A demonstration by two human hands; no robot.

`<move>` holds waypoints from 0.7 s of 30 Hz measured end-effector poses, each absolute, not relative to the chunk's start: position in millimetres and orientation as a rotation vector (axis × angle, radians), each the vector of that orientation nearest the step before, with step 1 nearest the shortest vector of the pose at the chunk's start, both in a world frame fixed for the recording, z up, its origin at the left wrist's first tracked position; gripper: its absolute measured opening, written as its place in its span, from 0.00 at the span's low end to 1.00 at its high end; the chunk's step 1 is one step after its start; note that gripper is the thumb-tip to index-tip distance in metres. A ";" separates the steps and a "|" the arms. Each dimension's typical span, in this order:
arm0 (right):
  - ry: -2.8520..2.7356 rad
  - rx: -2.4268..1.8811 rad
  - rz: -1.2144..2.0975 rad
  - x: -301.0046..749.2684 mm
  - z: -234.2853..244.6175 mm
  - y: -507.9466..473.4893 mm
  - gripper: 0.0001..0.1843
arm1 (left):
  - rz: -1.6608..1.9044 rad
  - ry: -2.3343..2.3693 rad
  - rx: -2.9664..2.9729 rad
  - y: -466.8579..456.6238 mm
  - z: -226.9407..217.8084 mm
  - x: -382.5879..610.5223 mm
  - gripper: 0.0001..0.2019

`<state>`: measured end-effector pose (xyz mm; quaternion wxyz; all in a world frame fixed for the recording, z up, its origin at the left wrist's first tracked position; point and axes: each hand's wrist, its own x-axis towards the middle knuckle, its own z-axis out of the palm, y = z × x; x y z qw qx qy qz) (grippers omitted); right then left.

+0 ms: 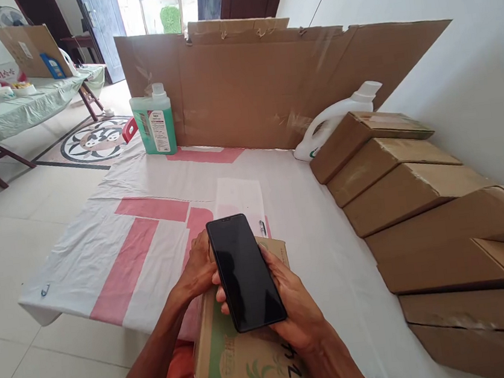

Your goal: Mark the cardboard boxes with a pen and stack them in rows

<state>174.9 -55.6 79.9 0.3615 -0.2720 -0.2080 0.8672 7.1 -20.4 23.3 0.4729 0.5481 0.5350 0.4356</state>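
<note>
A black smartphone (pixel 246 273) with a dark screen lies tilted in my right hand (pixel 294 299). Its thumb runs along the phone's right edge, and its fingertips show at the left edge. My left hand (pixel 198 263) is curled close to the phone's upper left edge, over the side of a cardboard box (pixel 236 367); its fingertips are partly hidden, so I cannot tell what they grip. Green palm trees and black handwriting mark the box, which lies under both hands. Just beyond it are a pen (pixel 262 228) and a white sheet of paper (pixel 239 196).
A white and pink cloth (pixel 323 253) covers the table. Brown boxes (pixel 426 242) line its right side. At the back stand a cardboard panel (pixel 240 87), a green liquid bottle (pixel 153 124) and a tilted white jug (pixel 338 112). Another covered table (pixel 43 109) is at far left.
</note>
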 end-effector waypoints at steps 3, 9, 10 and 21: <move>-0.547 -0.747 2.208 172.8 82.0 -55.9 0.32 | 1.028 1.331 1.376 -20.8 25.7 6.6 0.17; -0.613 -0.929 1.903 196.3 86.2 -48.9 0.34 | 0.967 1.330 1.408 -22.0 29.0 1.9 0.24; -0.622 -0.980 1.801 208.2 84.2 -45.8 0.35 | 0.961 1.329 1.396 -22.1 28.5 0.7 0.25; -0.926 -1.893 0.941 311.2 -32.2 -27.2 0.34 | 0.897 1.322 1.326 -21.6 24.1 -5.0 0.37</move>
